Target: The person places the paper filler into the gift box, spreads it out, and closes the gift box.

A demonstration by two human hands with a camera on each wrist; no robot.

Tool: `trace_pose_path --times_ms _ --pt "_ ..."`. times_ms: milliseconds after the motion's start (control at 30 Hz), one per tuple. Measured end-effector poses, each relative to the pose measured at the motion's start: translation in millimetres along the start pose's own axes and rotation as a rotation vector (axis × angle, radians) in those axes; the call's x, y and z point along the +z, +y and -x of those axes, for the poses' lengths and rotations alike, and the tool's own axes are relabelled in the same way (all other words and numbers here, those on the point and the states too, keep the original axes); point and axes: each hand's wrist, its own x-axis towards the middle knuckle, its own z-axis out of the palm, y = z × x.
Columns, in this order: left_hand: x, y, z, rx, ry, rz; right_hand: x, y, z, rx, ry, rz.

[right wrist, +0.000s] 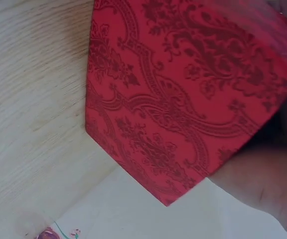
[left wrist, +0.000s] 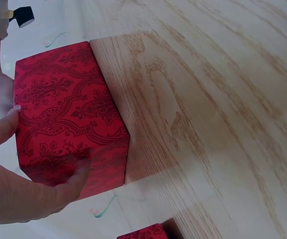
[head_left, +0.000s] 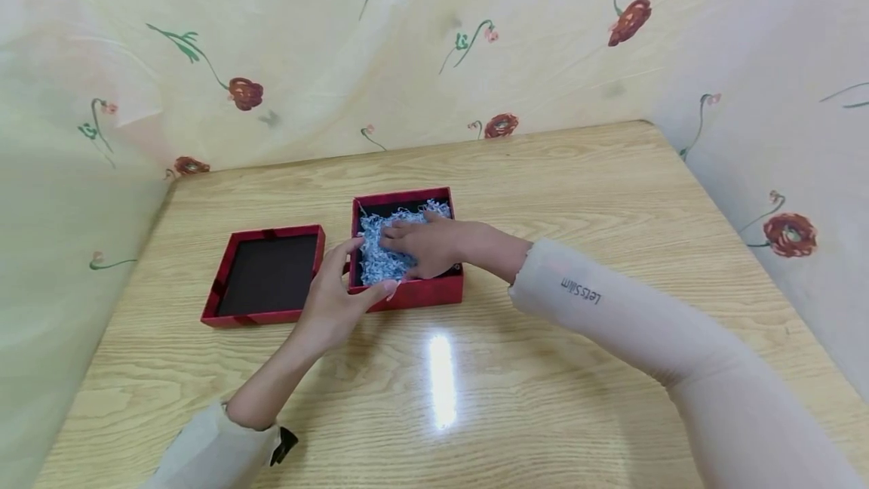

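A red patterned box (head_left: 416, 294) stands without its cover on the table, its dark inside filled with light blue shredded paper (head_left: 380, 255). My right hand (head_left: 437, 246) lies over the right part of that paper, fingers spread and pressing on it. At the box's front left corner, my left hand (head_left: 336, 296) holds the walls between thumb and fingers. The left wrist view shows the thumb and a finger of this hand (left wrist: 29, 194) against the box's sides (left wrist: 69, 104). From the right wrist view, the box's outer wall (right wrist: 173, 99) hides most of the right hand.
A red box lid (head_left: 265, 315) with a black inside lies open side up, left of the box. The wooden table (head_left: 543, 383) reaches back to a flowered cloth (head_left: 421, 44) hanging behind it. Cloth also hangs along both sides.
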Motion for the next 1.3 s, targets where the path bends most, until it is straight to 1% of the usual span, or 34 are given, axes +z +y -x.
trace_pose_path --times_ms 133,300,367,467,533,600,667,733,833,900,1000,1200,1300 --pt "0.0 0.9 0.3 -0.007 -0.001 0.007 6 -1 -8.3 0.022 -0.018 0.040" --pt "-0.1 1.9 0.1 -0.003 0.000 0.002 12 -2 -14.8 0.012 -0.007 0.094" --pt "-0.3 2.1 0.2 -0.002 0.002 0.003 10 -2 -13.6 0.003 0.003 0.091" --pt "-0.4 2.2 0.5 -0.003 0.001 0.007 2 0 -6.8 -0.014 0.026 0.045" --pt "-0.5 2.1 0.6 0.001 -0.002 0.006 -4 3 0.3 -0.020 0.062 -0.007" --pt "-0.8 1.9 0.7 0.005 -0.004 0.004 -9 4 7.0 -0.033 0.118 -0.050" --pt "-1.3 1.7 0.7 0.010 -0.004 0.001 -12 5 11.2 -0.048 0.176 -0.066" --pt "-1.9 1.2 0.9 0.011 -0.005 0.000 -11 4 11.6 -0.069 0.222 -0.050" --pt "-2.1 0.3 1.1 0.008 -0.009 0.003 -3 1 6.1 -0.092 0.247 0.033" --pt "-1.7 -0.3 1.0 0.009 -0.010 0.006 4 -2 0.2 -0.098 0.242 0.075" --pt "-0.9 -1.7 0.9 0.012 -0.008 0.009 12 -5 -9.8 -0.077 0.209 0.106" --pt "0.3 -2.4 1.2 0.007 0.003 0.005 23 -5 -26.4 -0.020 0.108 0.107" --pt "0.1 -2.5 1.0 0.010 0.009 0.002 24 -6 -30.3 -0.008 0.078 0.095"
